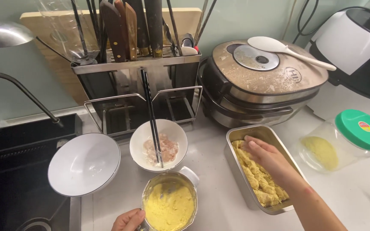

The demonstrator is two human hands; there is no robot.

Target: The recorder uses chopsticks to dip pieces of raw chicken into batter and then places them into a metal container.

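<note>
Single head-worn view, looking steeply down and forward at a kitchen counter from close range, standing height. Camera faces the back wall; a knife and utensil rack (135, 64) sits top centre against it. Frame's left edge catches the dark sink (18, 171) and a curved faucet (18, 87). Right edge reaches a tipped clear jar with green lid (343, 139). Person's own arms enter from the bottom edge: left hand (128, 220) barely in frame at bottom centre, right hand (264, 155) reaching in from lower right. Wide lens, slight edge bending. No second view to compare overlap.
</note>
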